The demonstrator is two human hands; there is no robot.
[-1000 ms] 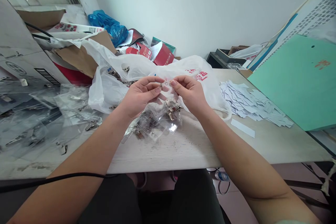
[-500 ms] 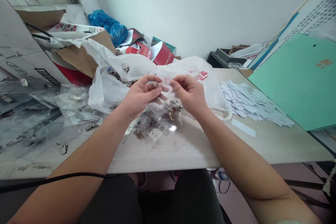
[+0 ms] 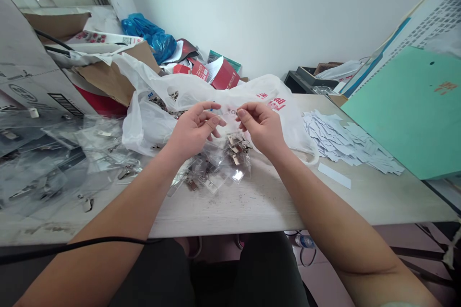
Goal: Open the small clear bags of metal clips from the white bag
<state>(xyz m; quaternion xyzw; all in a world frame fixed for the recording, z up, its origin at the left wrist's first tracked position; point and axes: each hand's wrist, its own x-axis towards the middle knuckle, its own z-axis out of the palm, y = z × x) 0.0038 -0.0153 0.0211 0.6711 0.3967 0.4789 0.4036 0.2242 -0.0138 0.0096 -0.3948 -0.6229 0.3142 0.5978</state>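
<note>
My left hand (image 3: 194, 129) and my right hand (image 3: 261, 127) are raised together above the table's middle, fingers pinched toward each other. Between the fingertips hangs a clear plastic badge sleeve (image 3: 227, 114) with a small hole at its top; both hands hold it. The small metal clip seen earlier at my left fingertips is hidden now. Below the hands lies a heap of clear sleeves with metal clips (image 3: 216, 165) on the pale wooden table (image 3: 252, 206).
A white plastic bag (image 3: 169, 100) with metal clips lies behind the hands. White paper slips (image 3: 342, 141) are piled at the right beside a green board (image 3: 406, 105). Clear sleeves (image 3: 54, 163) cover the left. Cardboard boxes (image 3: 32, 72) stand at the far left. A black cable (image 3: 72, 244) crosses the near edge.
My hands have drawn slightly apart and the left fingers have turned. The metal clip seen at the left fingertips no longer shows. The sleeve still hangs between the hands.
</note>
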